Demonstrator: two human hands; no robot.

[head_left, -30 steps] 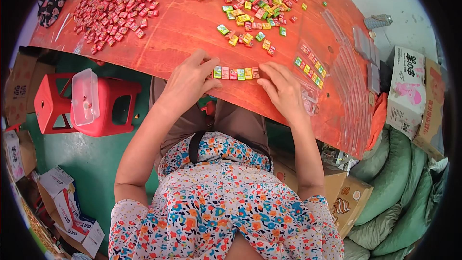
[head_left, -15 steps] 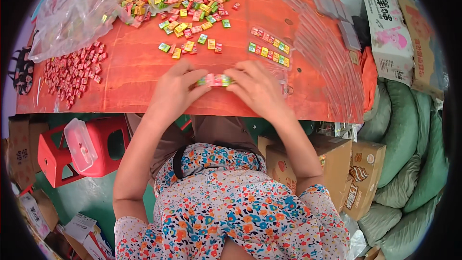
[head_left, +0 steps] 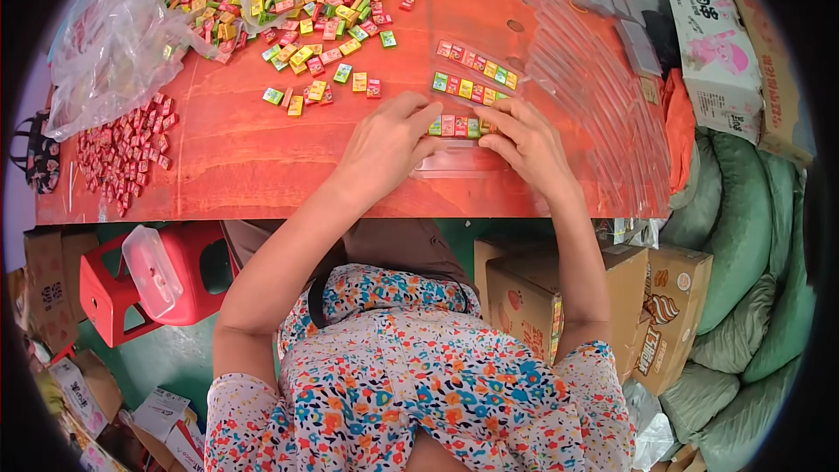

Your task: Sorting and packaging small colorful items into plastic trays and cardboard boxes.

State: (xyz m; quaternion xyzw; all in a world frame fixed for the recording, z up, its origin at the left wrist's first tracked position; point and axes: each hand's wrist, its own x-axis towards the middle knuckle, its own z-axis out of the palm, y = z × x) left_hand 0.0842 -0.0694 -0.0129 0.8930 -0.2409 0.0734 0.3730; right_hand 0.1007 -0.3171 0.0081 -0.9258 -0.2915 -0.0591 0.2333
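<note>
A short row of small coloured boxes (head_left: 460, 127), red and green with a yellowish one at the right, is pressed together between my hands. My left hand (head_left: 389, 144) grips its left end with bent fingers, and my right hand (head_left: 530, 147) pinches the right end, hiding part of it. Just beyond lie two finished-looking rows, a nearer row of small boxes (head_left: 461, 86) and a farther row of small boxes (head_left: 477, 64), in clear plastic. A clear plastic tray (head_left: 454, 163) shows under and in front of the held row.
A big pile of loose small boxes (head_left: 323, 13) covers the far left, beside a clear plastic bag (head_left: 109, 61). Red pieces (head_left: 127, 153) are heaped at left. Long clear plastic trays (head_left: 594, 105) overlap at right. A red stool (head_left: 197, 271) and cartons (head_left: 625, 297) stand below the table.
Both hands have carried the row of small boxes to the right, from over the bare tabletop to the clear tray just below the two other rows. The view has shifted slightly.
</note>
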